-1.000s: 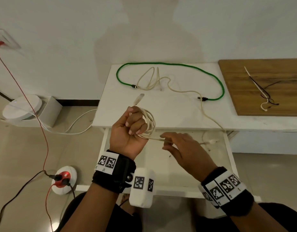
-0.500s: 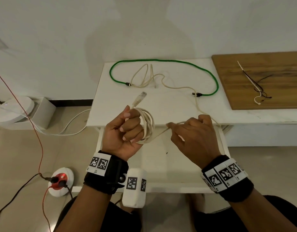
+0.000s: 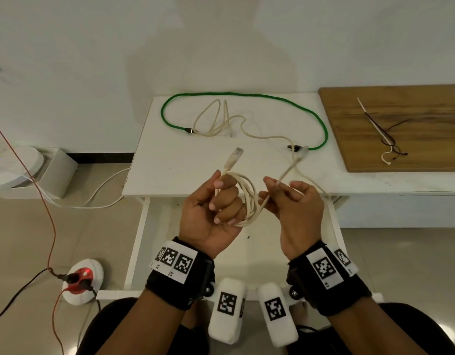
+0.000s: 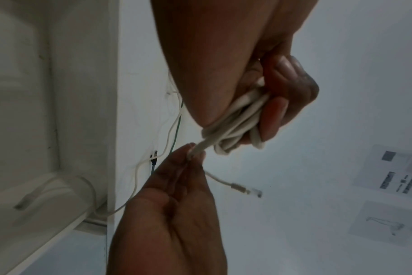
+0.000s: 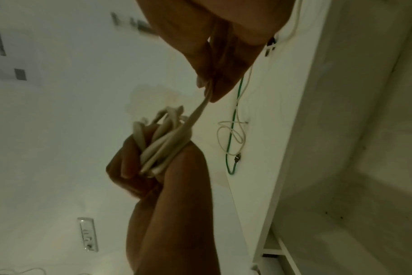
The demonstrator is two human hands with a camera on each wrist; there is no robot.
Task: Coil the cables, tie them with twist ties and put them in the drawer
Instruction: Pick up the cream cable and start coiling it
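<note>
My left hand (image 3: 221, 201) grips a coil of beige network cable (image 3: 248, 198), one plug (image 3: 234, 156) sticking up above the fingers. Close beside it, my right hand (image 3: 272, 190) pinches the cable's free tail, and the far plug (image 3: 302, 155) points up over the table edge. The left wrist view shows the coil (image 4: 233, 126) in the curled fingers (image 4: 282, 104) and the tail plug (image 4: 247, 189) hanging free. In the right wrist view the pinching fingertips (image 5: 212, 85) hold the taut strand. Both hands hover over the open white drawer (image 3: 139, 239). Twist ties (image 3: 382, 134) lie on a wooden board (image 3: 426, 103).
A green cable (image 3: 247, 94) and a second beige cable (image 3: 221, 119) lie spread on the white table (image 3: 170, 170); a beige strand drops over the edge into the drawer. On the floor at the left are a red power socket (image 3: 83, 278), wires and a white device (image 3: 16, 165).
My right hand has risen from over the drawer to beside the left hand, swinging the cable's tail and plug up above the table edge. The left hand kept hold of the coil.
</note>
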